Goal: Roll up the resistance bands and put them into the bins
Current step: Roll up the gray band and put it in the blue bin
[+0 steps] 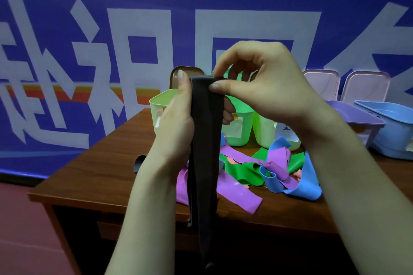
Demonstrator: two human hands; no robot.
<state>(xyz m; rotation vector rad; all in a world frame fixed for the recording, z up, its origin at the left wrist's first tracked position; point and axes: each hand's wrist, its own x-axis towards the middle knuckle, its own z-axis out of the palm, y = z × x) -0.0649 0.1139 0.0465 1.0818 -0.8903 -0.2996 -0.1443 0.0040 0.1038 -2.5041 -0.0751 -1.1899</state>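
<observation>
A long dark grey resistance band (204, 152) hangs straight down in front of me, its lower end past the table's near edge. My left hand (176, 118) grips its upper part from the left, thumb up beside it. My right hand (259, 82) pinches the band's top edge between thumb and curled fingers. Behind it, loose purple (237, 187), green (248, 172) and blue (297, 185) bands lie tangled on the brown table (100, 163). Light green bins (159, 105) stand at the back, partly hidden by my hands.
A purple bin (357, 116) and a blue bin (393, 125) stand at the back right, with pale lids (366, 85) leaning against the blue wall behind them. A brown lid (186, 71) leans behind the green bins. The table's left corner lies near a red floor.
</observation>
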